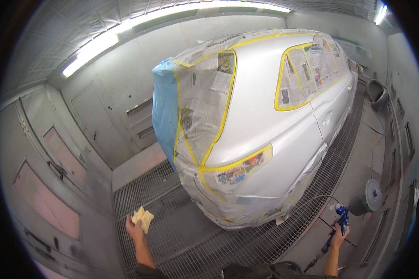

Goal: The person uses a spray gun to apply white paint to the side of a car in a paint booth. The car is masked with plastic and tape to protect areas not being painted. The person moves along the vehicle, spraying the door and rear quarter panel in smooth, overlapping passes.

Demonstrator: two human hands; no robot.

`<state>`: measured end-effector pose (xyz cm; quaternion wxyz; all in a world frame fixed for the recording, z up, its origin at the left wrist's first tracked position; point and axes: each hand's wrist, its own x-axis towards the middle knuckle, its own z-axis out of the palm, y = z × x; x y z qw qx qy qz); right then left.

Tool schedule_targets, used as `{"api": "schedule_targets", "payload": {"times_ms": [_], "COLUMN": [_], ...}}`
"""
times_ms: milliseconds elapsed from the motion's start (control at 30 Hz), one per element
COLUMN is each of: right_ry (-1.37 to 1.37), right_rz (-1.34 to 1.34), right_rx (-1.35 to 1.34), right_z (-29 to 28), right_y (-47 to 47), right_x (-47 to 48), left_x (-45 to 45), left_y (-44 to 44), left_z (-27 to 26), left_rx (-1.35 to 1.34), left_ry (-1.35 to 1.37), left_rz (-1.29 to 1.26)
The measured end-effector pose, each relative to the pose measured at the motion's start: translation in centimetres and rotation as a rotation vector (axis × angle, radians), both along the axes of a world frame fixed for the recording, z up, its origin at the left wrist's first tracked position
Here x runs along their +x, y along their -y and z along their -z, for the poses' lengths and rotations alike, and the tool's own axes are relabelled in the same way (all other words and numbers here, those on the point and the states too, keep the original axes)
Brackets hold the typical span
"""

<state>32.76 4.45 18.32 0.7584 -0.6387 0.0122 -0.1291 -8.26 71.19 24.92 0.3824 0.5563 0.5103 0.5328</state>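
Note:
My left hand [134, 226], at the lower left, grips a folded yellow cloth [145, 218]. At the lower right my right hand [340, 235] is closed round the handle of a blue spray gun [343, 219], whose large grey paint cup [366, 197] leans out to the right. Beyond both hands stands a car with a white body panel [255, 115] bare. Newspaper [206, 97] held by yellow masking tape [230, 101] covers its rear window, side windows, lamp and lower edge. Blue plastic sheet [166, 108] wraps the far rear side. Neither hand touches the car.
Metal floor grating [153, 237] surrounds the car. An air hose [312, 259] hangs below the gun. Booth doors with pinkish panels [47, 198] stand at left. Slotted vents line the right wall [410, 104], and a dark round object [377, 94] sits near its far end.

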Motion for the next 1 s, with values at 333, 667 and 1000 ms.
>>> {"api": "schedule_targets", "payload": {"times_ms": [333, 667, 1000], "right_ry": [-0.213, -0.005, -0.092], "right_rz": [0.521, 0.607, 0.63], "right_rx": [-0.047, -0.28, -0.149], "right_z": [1.9, -9.5, -8.3], "right_y": [-9.5, -27.0, -28.6], "right_x": [-9.9, -19.9, -25.8], "left_x": [24.6, 55.5, 70.6], "left_y": [-38.5, -33.5, -38.4], "left_z": [-26.2, -47.6, -45.9], "left_rx": [0.536, 1.465, 1.205], "left_ry": [-0.1, -0.342, -0.35], "left_rz": [0.025, 0.234, 0.985]}}
